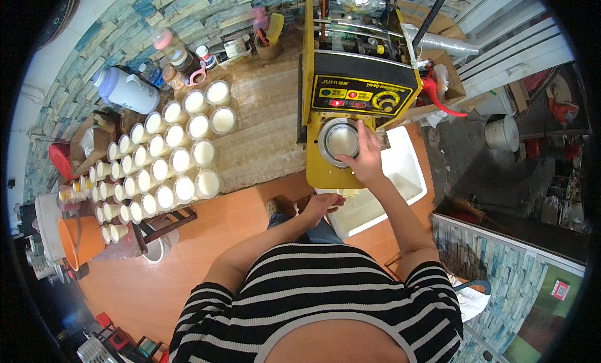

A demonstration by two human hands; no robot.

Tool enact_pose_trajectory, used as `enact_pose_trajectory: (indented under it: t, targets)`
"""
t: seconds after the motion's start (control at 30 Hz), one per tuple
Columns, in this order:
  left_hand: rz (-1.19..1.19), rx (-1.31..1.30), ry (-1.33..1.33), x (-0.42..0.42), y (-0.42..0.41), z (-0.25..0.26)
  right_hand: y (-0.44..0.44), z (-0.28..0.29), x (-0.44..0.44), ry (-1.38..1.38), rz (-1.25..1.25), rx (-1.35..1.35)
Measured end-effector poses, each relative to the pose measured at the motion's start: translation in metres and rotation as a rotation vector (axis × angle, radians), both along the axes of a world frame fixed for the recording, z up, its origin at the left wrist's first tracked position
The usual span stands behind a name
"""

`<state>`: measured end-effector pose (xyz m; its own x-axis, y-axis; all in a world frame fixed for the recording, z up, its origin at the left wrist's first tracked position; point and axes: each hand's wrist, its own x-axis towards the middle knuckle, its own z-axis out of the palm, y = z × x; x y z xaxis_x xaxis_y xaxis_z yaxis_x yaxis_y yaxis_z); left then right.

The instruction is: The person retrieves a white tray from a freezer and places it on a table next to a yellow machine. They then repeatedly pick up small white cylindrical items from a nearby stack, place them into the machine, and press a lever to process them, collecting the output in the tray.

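A cup-sealing machine (361, 83) with a yellow-and-black control panel stands before me, its red indicator lights lit. On its yellow base plate (331, 176), a plastic cup of whitish liquid (342, 140) sits in a round metal holder (325, 152). My right hand (368, 156) grips the cup's right side, thumb at the front and fingers towards the back. Just below the plate's front edge is my left hand (324, 207), its fingers loosely bent; whether anything is between them is not clear.
Rows of filled cups (174, 136) cover the left of the wooden table (263, 114). Behind them stand a pale blue thermos jug (126, 90) and several bottles. A white basin (406, 170) lies below the machine. An orange bucket (84, 241) is at far left.
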<state>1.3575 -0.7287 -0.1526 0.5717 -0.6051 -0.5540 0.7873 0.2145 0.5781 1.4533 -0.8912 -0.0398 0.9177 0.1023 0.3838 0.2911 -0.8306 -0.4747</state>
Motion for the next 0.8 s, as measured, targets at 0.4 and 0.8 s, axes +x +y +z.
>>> enact_pose_trajectory:
  t: [0.4, 0.8]
  targets:
    - [0.229, -0.083, -0.068, 0.022, -0.007, 0.01, -0.084, 0.253, 0.137, -0.668, -0.083, -0.034]
    - [0.377, -0.167, -0.092, 0.123, -0.039, -0.003, -0.144, 0.377, 0.306, -0.193, -0.272, -0.068]
